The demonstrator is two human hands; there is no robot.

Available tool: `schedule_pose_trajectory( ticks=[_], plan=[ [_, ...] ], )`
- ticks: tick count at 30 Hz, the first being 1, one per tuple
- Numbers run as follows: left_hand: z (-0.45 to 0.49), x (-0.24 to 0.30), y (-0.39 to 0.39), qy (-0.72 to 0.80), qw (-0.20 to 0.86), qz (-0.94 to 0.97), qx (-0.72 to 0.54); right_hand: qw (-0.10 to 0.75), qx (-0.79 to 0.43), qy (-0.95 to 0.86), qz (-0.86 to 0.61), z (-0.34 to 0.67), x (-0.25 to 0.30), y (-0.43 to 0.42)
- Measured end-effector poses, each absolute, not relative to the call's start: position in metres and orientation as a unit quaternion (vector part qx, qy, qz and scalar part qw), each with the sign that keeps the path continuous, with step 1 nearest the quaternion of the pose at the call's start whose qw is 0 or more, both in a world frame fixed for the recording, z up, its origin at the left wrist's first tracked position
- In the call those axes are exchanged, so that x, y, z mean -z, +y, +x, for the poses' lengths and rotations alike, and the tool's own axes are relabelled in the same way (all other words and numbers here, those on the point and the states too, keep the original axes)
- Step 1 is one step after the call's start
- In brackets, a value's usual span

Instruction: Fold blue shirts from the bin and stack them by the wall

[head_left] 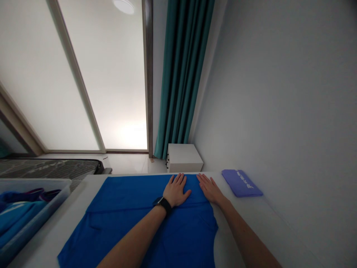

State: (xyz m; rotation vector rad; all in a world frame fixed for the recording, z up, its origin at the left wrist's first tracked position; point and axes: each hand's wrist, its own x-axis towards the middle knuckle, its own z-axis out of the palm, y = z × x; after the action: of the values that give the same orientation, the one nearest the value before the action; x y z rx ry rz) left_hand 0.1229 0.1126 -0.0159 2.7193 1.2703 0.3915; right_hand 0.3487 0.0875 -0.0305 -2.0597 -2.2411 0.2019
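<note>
A bright blue garment (125,212) lies spread flat on a white surface (251,219). My left hand (175,190), with a black watch on its wrist, rests flat on the garment's far edge, fingers stretched out. Just to its right, my right hand (209,189) also lies flat on the cloth with its fingers apart. Neither hand holds anything. A folded purple cloth (241,182) with white lettering sits on the surface to the right of my right hand.
A pale plastic bin (39,216) with blue and purple clothes stands at the left. A white bedside cabinet (184,158) and teal curtain (184,74) are beyond the surface. A grey wall runs along the right; frosted sliding doors fill the left.
</note>
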Motion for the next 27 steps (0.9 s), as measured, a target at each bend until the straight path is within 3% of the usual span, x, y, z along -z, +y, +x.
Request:
schedule_pose_trajectory(
  ticks=[8,15,21,27],
  plan=[
    [0.123,0.017,0.113,0.420,0.062,0.897,-0.122,0.091,-0.056,-0.696,-0.710,0.376,0.031,0.087],
    [0.122,0.020,0.114,0.418,0.052,0.898,-0.129,0.098,-0.029,-0.705,-0.702,0.337,0.026,0.087],
    [0.123,0.023,0.114,0.412,0.049,0.898,-0.147,0.034,-0.029,-0.749,-0.661,0.306,0.023,0.086],
    [0.122,0.024,0.115,0.409,0.053,0.899,-0.146,0.021,-0.037,-0.739,-0.673,0.308,0.028,0.085]
  ],
)
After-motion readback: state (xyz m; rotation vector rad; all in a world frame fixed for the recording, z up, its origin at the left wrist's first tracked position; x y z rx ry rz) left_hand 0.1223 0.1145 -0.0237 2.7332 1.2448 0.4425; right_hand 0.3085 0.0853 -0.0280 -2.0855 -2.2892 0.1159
